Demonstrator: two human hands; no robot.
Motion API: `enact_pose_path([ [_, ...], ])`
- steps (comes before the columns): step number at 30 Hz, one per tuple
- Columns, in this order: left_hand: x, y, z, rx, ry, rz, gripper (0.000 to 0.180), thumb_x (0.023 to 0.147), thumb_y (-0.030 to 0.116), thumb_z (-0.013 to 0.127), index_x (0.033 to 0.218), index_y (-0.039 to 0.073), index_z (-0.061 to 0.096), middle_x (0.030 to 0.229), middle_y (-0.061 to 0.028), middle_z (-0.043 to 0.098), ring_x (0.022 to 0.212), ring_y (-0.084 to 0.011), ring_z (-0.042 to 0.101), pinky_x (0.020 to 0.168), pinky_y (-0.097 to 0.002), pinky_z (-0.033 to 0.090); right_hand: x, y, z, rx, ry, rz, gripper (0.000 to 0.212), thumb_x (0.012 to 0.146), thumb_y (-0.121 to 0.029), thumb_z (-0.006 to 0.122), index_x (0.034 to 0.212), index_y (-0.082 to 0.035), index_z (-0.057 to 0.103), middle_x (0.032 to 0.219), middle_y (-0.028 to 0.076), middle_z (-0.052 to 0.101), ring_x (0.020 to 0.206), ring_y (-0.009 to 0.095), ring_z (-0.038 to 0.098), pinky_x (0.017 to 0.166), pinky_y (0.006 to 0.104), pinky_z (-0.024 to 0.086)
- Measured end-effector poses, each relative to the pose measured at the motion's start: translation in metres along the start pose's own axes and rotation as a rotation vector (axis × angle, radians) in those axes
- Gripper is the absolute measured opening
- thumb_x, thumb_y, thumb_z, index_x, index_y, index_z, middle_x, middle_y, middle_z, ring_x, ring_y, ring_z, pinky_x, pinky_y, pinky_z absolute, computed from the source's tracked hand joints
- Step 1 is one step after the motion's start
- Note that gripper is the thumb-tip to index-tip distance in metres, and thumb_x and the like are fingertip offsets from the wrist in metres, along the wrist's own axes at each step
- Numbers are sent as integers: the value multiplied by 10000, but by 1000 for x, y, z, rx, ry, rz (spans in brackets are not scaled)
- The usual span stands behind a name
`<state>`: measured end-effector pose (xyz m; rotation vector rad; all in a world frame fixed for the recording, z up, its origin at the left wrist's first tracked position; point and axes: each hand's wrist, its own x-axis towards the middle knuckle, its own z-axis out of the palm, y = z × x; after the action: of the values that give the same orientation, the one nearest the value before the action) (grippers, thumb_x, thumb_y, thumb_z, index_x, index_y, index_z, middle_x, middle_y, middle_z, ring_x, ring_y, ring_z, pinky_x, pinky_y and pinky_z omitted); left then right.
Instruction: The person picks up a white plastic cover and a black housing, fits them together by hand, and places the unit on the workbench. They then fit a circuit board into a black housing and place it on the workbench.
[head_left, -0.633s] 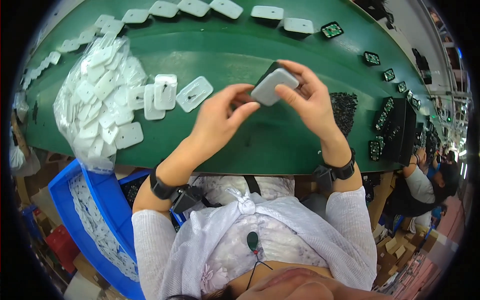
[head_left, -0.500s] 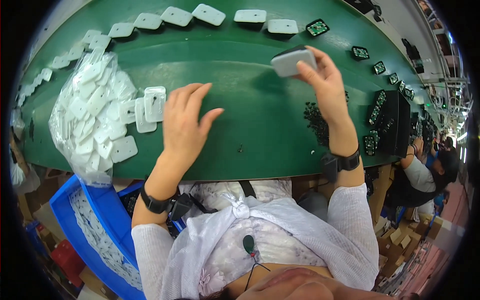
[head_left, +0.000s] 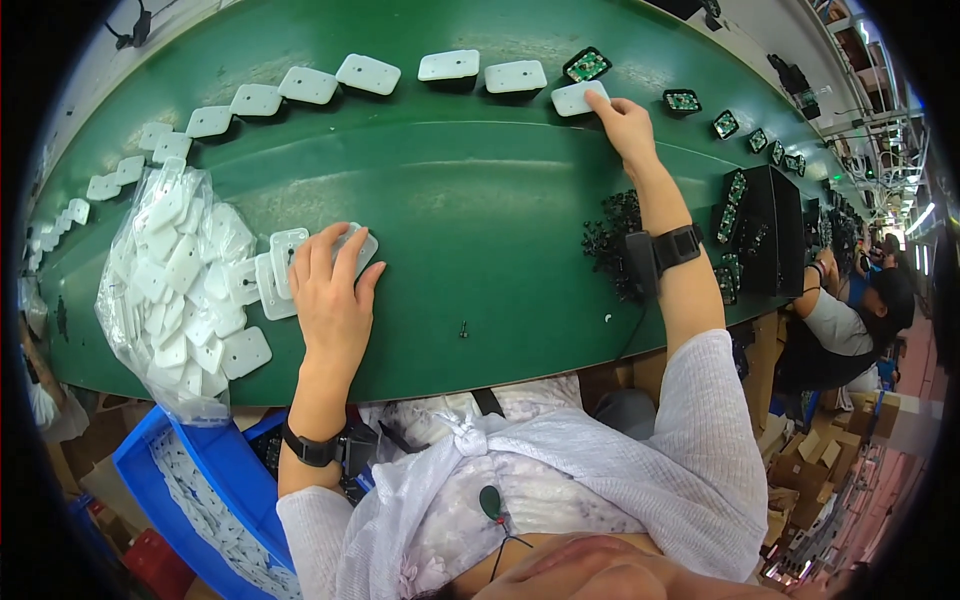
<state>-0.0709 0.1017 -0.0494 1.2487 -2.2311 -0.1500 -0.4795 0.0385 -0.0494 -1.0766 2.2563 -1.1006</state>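
Observation:
My right hand (head_left: 628,128) is at the far right of the green table, pinching the near right corner of a white-lidded black case (head_left: 576,99). That case sits at the end of a curved row of similar white-lidded cases (head_left: 449,66). My left hand (head_left: 334,292) lies over a white plastic cover (head_left: 364,243), its fingers spread and touching the top. Beside it, several overlapping white covers (head_left: 287,246) spill from a clear plastic bag (head_left: 122,300) packed with more of them.
Black open cases with green circuit boards (head_left: 682,101) line the far right. Small black parts (head_left: 608,235) are heaped under my right forearm. A black box (head_left: 775,230) stands at the right, and a blue bin (head_left: 205,455) is below the table's left edge. Another person (head_left: 850,320) sits further right.
My right hand has carried the white-lidded case away from me to the row's end. My left hand has come down onto a white cover. The whole view has shifted slightly.

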Motion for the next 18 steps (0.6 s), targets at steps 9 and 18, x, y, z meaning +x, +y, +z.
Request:
enact_pose_path([
  [9,-1,-2,0,27,7,-4,407,754,108,735,1142,80,614,1170,-78,571,1071,-305,524,884,-429,410,6,-19,-12,-658,214,-324,602,852,-655,532,989,-80,644,947,108,661,863,270,631,757,380,482],
  [18,-2,-3,-4,118,26,-55,512,734,139,751,1216,89,586,1130,-85,567,1075,-299,517,911,-439,402,80,-67,-8,-630,-40,-135,673,882,-695,409,1123,-114,648,851,94,695,677,213,669,687,348,516],
])
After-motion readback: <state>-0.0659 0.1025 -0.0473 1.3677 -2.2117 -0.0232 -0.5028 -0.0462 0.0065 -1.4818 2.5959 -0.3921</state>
